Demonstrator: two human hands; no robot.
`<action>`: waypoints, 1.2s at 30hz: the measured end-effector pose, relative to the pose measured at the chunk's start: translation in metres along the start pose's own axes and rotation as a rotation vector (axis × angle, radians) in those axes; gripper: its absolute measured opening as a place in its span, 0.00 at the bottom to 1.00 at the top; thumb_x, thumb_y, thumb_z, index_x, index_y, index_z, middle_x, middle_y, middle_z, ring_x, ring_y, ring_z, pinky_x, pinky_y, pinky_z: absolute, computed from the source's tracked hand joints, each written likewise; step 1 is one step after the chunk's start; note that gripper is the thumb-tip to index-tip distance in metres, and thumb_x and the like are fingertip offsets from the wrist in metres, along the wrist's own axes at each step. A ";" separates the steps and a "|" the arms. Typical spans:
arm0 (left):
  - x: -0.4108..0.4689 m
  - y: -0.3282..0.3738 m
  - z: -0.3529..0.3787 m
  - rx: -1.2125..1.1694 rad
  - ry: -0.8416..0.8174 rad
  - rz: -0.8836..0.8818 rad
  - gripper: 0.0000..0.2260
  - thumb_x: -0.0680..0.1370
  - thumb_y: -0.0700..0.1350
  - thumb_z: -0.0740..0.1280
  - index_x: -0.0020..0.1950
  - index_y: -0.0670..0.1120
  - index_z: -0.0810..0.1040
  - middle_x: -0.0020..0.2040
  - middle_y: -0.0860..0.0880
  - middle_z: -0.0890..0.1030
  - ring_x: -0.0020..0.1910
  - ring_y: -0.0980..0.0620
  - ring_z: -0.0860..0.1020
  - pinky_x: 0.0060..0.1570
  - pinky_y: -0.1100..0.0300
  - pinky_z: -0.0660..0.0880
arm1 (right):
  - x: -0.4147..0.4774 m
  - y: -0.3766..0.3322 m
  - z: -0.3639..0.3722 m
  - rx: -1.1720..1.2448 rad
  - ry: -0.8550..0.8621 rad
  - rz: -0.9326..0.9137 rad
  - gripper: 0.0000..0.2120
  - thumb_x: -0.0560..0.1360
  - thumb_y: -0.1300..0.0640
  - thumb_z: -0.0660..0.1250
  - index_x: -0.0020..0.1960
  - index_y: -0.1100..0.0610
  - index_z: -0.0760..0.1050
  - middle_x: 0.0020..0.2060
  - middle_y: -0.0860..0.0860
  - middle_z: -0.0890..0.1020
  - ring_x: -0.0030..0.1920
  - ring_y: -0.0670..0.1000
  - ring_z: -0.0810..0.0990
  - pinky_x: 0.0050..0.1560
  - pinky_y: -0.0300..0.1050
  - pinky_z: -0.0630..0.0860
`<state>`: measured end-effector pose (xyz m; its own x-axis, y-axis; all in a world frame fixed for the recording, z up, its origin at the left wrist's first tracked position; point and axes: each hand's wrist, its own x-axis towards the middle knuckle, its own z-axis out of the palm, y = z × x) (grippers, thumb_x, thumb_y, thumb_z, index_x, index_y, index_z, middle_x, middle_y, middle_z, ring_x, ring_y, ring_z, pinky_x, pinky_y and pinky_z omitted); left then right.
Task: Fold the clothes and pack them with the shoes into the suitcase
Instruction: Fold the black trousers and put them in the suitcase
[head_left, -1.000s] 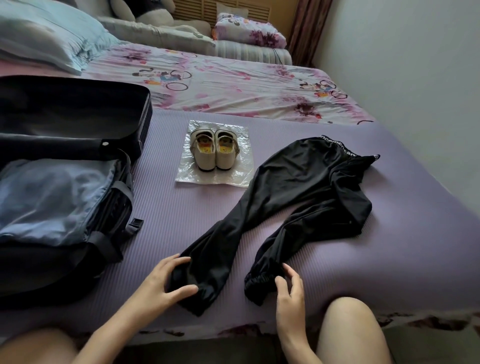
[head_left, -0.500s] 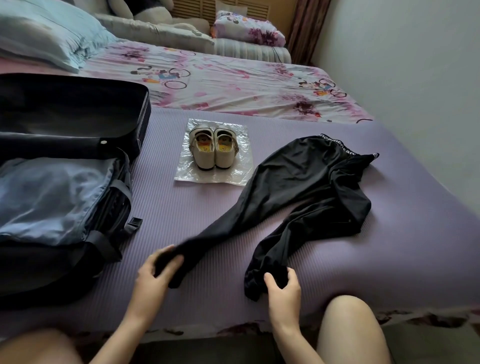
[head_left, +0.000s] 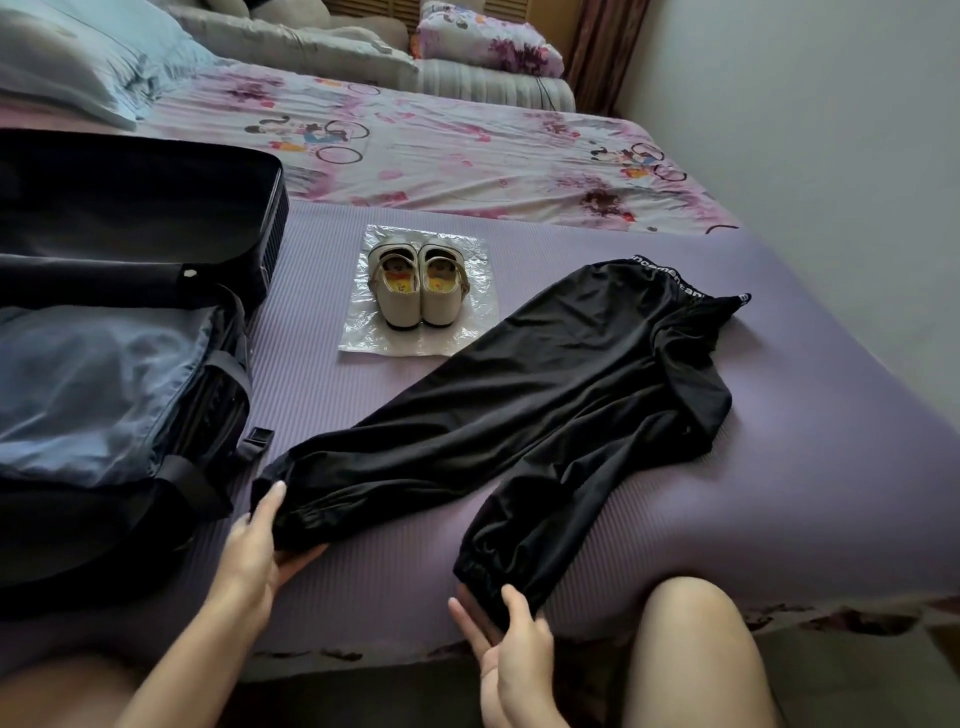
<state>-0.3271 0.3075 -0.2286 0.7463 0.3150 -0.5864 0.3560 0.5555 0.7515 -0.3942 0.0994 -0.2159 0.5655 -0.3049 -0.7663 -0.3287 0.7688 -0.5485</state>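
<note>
Soft, dull daylight fills the room and throws no hard shadows. The pale wall (head_left: 831, 130) and the right side of the purple mat (head_left: 779, 467) catch most of it, while the open suitcase (head_left: 130, 218) and the black trousers (head_left: 545, 395) sink into near-featureless dark. The only glare is a white sheen on the crinkled plastic sheet (head_left: 363, 332) under the shoes (head_left: 415, 291). The wide lens bows the mat's edge and the wall line toward the corners, the blue pillow (head_left: 78, 62) at the top looks soft, and the left hand (head_left: 254, 551) is slightly smeared.
</note>
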 end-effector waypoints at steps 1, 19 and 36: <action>0.000 -0.002 -0.003 0.033 0.015 0.014 0.14 0.80 0.46 0.61 0.64 0.42 0.71 0.56 0.42 0.77 0.49 0.46 0.78 0.38 0.53 0.81 | -0.005 0.001 0.001 0.023 -0.035 0.034 0.15 0.79 0.66 0.59 0.66 0.66 0.67 0.55 0.67 0.77 0.45 0.67 0.82 0.31 0.51 0.81; -0.004 -0.028 -0.012 0.182 -0.070 -0.105 0.38 0.65 0.50 0.75 0.69 0.39 0.64 0.61 0.39 0.77 0.56 0.41 0.79 0.42 0.49 0.80 | -0.023 0.027 0.016 -0.268 -0.355 0.443 0.17 0.80 0.56 0.58 0.45 0.65 0.81 0.41 0.59 0.85 0.42 0.57 0.81 0.42 0.52 0.77; -0.025 -0.028 0.009 0.151 -0.203 -0.215 0.36 0.73 0.38 0.71 0.72 0.53 0.54 0.60 0.37 0.75 0.52 0.39 0.79 0.36 0.49 0.81 | -0.020 0.035 0.022 -0.679 -0.542 0.251 0.13 0.77 0.51 0.65 0.59 0.56 0.76 0.39 0.51 0.82 0.32 0.47 0.78 0.32 0.38 0.70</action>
<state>-0.3506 0.2769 -0.2319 0.7364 0.0351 -0.6756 0.5853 0.4678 0.6623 -0.3999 0.1447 -0.2125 0.6391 0.2656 -0.7218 -0.7691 0.2279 -0.5971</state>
